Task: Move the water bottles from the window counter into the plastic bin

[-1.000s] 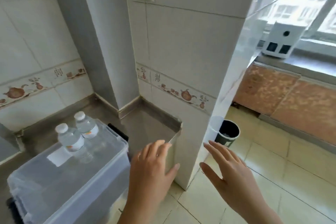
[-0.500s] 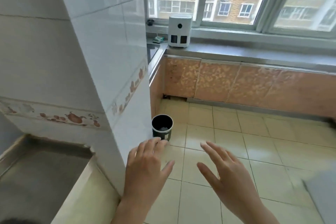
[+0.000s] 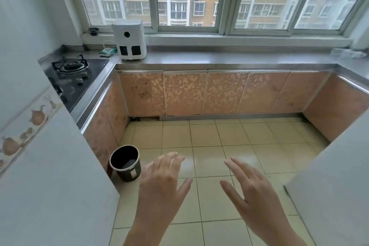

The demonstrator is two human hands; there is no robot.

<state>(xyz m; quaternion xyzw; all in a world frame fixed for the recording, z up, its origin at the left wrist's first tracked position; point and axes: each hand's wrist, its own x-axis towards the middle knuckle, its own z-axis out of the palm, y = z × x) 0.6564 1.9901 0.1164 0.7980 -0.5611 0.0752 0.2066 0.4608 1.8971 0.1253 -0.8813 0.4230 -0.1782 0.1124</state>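
The steel window counter (image 3: 229,59) runs under the window across the far side of the room. At its far right end lies something clear and blurred (image 3: 347,52); I cannot tell whether it is water bottles. The plastic bin is out of view. My left hand (image 3: 163,181) and my right hand (image 3: 253,191) hover side by side over the floor tiles, palms down, fingers spread, holding nothing. Both are far from the counter.
A white appliance (image 3: 129,39) stands at the counter's left end beside a green packet (image 3: 107,51). A gas hob (image 3: 69,72) sits on the left counter. A dark waste bin (image 3: 125,163) stands beside the tiled pillar (image 3: 50,166). A white panel (image 3: 329,185) juts in at right.
My view has swung right, away from the plastic bin with two bottles and past the pillar, onto the window counter. Both hands stay open and empty in front of me.
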